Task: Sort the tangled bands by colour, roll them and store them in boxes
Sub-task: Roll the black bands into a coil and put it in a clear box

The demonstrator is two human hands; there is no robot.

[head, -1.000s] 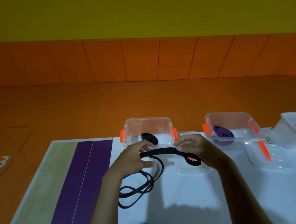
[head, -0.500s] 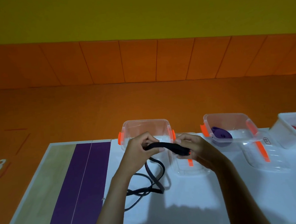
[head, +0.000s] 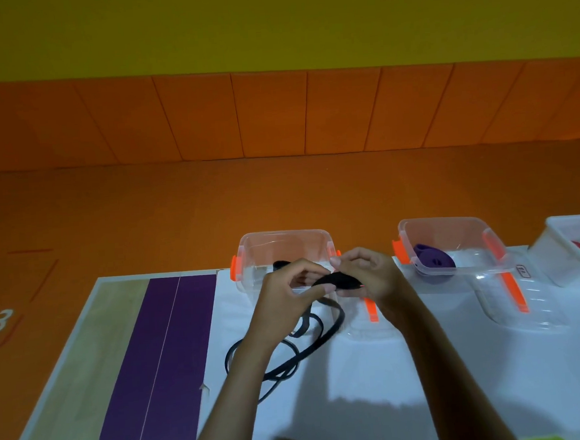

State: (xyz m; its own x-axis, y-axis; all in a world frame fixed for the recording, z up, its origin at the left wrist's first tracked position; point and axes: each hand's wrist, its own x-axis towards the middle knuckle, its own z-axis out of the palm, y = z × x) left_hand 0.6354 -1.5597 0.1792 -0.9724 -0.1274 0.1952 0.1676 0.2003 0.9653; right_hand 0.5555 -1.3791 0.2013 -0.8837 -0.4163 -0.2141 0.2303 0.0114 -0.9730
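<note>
Plainly the rolling step was in hand. The left hand [head: 287, 297] pinched the band [head: 337, 281] between thumb and curled fingers. The right hand [head: 373, 279] had its fingers curled tight round the wound end. A small black coil sat between the two hands, held above the table [head: 463, 362] just in front of the left box [head: 250, 257]. The unwound rest trailed down from the left hand and lay on the table in loose loops that crossed one another.

As I judged it, the next move called for more turns at the right hand while the left let slack slide through flat. The crossed loops might snag and need a shake. The finished coil would then go over the near wall of the left box, where a black roll [head: 279, 264] already lay.

Around them, a purple strip [head: 160, 349] ran down the table at far left. A clear lid [head: 368, 331] lay flat under the right hand, close to the trailing loops. Further right, the mid box [head: 453, 222] held a purple roll [head: 434, 260], with a second lid [head: 528, 309] before it. A white box [head: 557, 235] at the edge held something red, too cropped to name.
</note>
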